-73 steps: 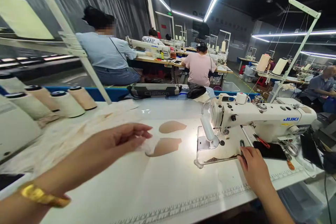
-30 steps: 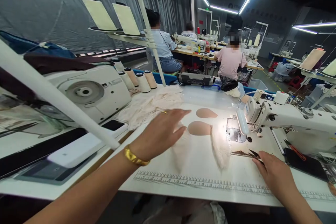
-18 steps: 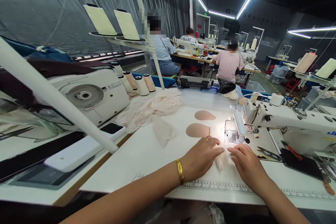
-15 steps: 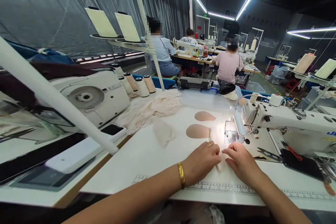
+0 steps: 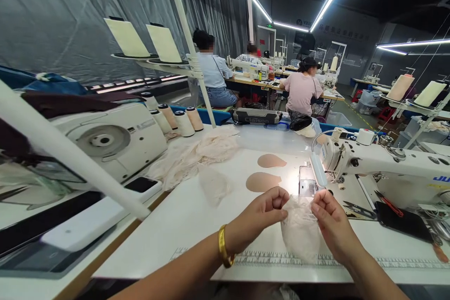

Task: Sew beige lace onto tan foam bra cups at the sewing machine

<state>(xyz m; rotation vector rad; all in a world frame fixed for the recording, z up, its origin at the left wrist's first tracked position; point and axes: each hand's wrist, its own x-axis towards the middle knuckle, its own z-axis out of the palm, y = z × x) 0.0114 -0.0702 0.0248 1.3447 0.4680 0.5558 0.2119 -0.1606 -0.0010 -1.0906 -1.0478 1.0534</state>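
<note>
Between my hands hangs a sheer cream lace fabric piece [image 5: 300, 232], spread above the table edge in front of the sewing machine [image 5: 386, 161]. My left hand [image 5: 262, 215] pinches its upper left edge. On the upper right edge, the fingers of my right hand [image 5: 330, 218] are closed. Just beyond my left hand lie two beige teardrop-shaped pieces, the nearer beige piece [image 5: 262, 182] and the farther beige piece [image 5: 271, 161]. Farther left, another sheer fabric piece [image 5: 215, 185] rests flat on the white table.
A heap of cream lace [image 5: 207, 147] lies at the back left, beside several thread cones [image 5: 184, 124]. Thread snips [image 5: 360, 210] and a black phone [image 5: 404, 222] are at the right. A ruler strip [image 5: 260, 258] runs along the front edge. Co-workers sit beyond.
My hands have drawn apart and now hold the lace piece spread between them, where before they were close together low over the table. The view has shifted slightly.
</note>
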